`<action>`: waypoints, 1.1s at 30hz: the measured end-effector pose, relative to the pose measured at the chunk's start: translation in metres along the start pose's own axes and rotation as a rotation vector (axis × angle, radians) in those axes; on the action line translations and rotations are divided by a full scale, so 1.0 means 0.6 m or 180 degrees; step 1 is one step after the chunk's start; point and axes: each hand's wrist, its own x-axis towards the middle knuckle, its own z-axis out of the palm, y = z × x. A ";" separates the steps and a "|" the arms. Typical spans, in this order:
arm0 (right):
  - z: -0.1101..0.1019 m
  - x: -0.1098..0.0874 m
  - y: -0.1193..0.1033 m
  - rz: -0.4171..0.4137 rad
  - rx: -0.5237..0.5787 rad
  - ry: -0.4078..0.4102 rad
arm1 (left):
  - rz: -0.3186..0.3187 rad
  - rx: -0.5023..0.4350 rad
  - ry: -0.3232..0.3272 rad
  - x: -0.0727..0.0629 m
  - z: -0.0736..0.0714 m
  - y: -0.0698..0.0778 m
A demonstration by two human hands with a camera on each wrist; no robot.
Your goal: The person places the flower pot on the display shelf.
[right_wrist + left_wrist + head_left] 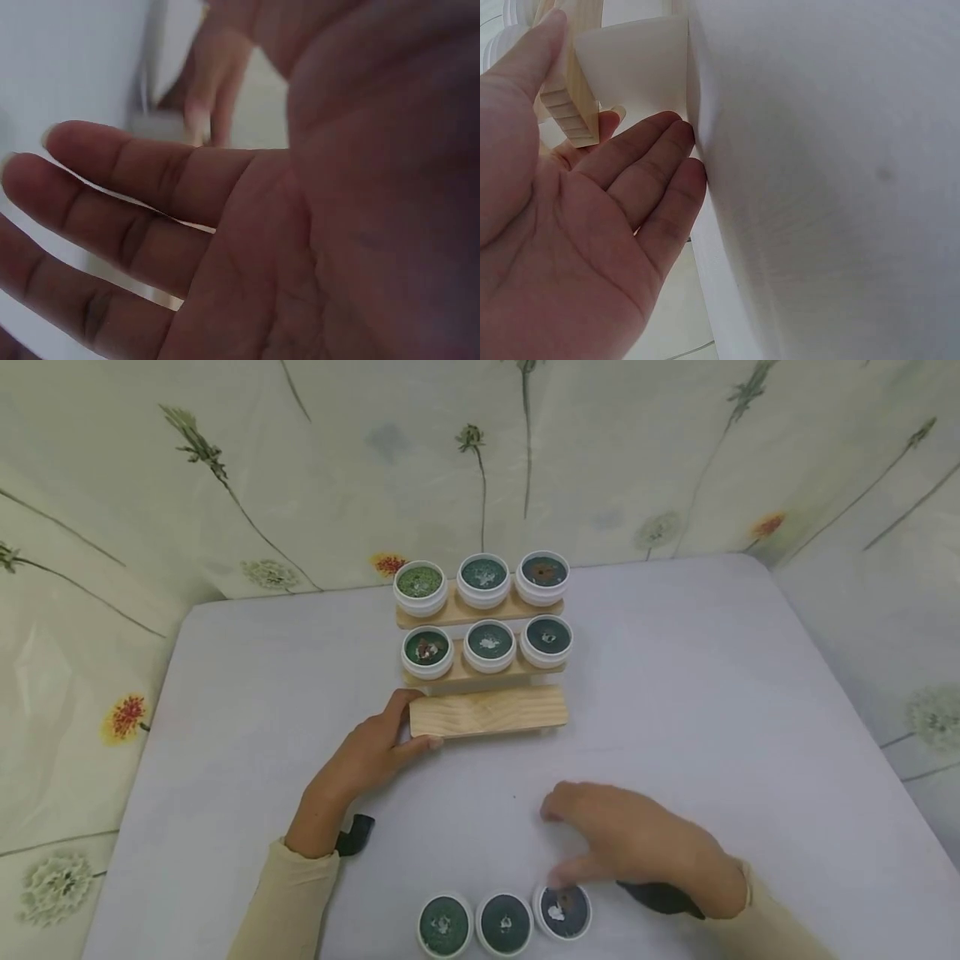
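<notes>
A tiered stand has three wooden steps; its lowest step is bare. My left hand grips the left end of this step between thumb and index finger, and its other fingers stretch out beside the stand's pale side panel. My right hand, slightly blurred, hovers with loosely bent fingers and nothing in them. Its thumb overlaps a small round white pot with a dark blue-green top. Left of that pot are two similar pots with green tops, a middle one and a left one.
Three white pots stand on the middle step, among them one with a brown-and-white patch. Three more stand on the top step, among them a light green one. A white cloth covers the table, and a flower-patterned curtain hangs behind.
</notes>
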 end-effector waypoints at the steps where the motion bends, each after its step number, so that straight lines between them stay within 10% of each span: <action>1: 0.009 -0.005 -0.010 -0.0001 0.0001 -0.0167 | 0.0003 0.0007 0.0001 0.001 0.000 0.000; 13: 0.075 -0.010 -0.053 0.0265 -0.0037 -0.0753 | -0.0036 0.0024 -0.0009 0.002 0.001 0.002; 24: 0.061 -0.005 -0.043 0.0185 -0.0104 -0.0484 | 0.0008 0.0050 -0.0002 0.002 0.000 0.000; 33: 0.010 -0.007 -0.024 0.0016 -0.0222 0.0213 | -0.0005 0.0061 -0.0007 0.002 -0.001 0.001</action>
